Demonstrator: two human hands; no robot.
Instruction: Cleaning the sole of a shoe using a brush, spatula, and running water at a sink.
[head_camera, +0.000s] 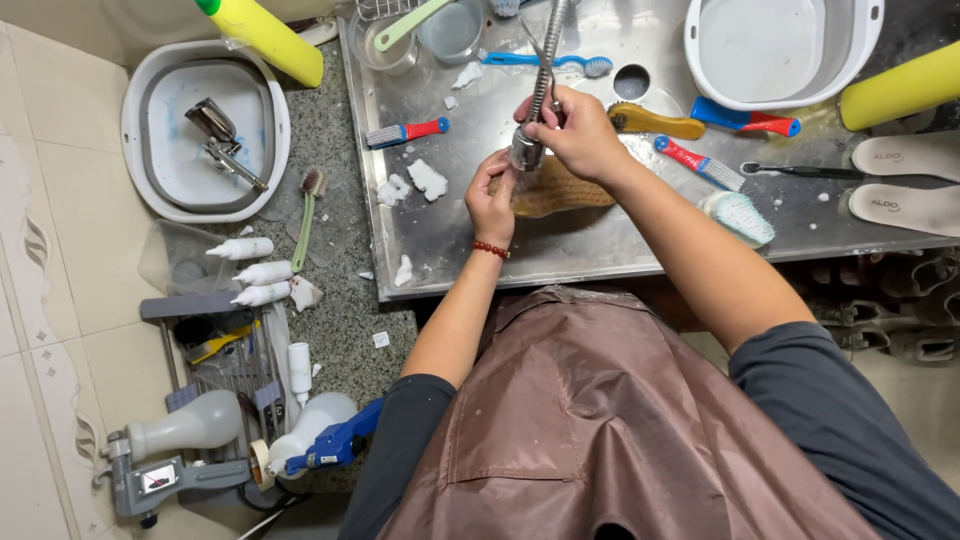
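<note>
My right hand (575, 135) grips a metal spray head (526, 150) on a flexible hose (548, 55) that hangs from above. My left hand (490, 195), with a red bead bracelet at the wrist, is under the spray head with its fingers at the nozzle, touching a tan insole (560, 190) that lies on the steel tray (480, 265). I cannot tell whether the left hand grips the insole or only presses on it. A brown apron covers my front.
Several brushes lie on the tray: red-handled (405, 132), blue (545, 62), yellow (655, 122), teal-bristled (738, 215). White basin (780, 50) at back right, two pale insoles (905, 180) at right. White tub with metal part (205, 125) and small bottles (250, 272) at left.
</note>
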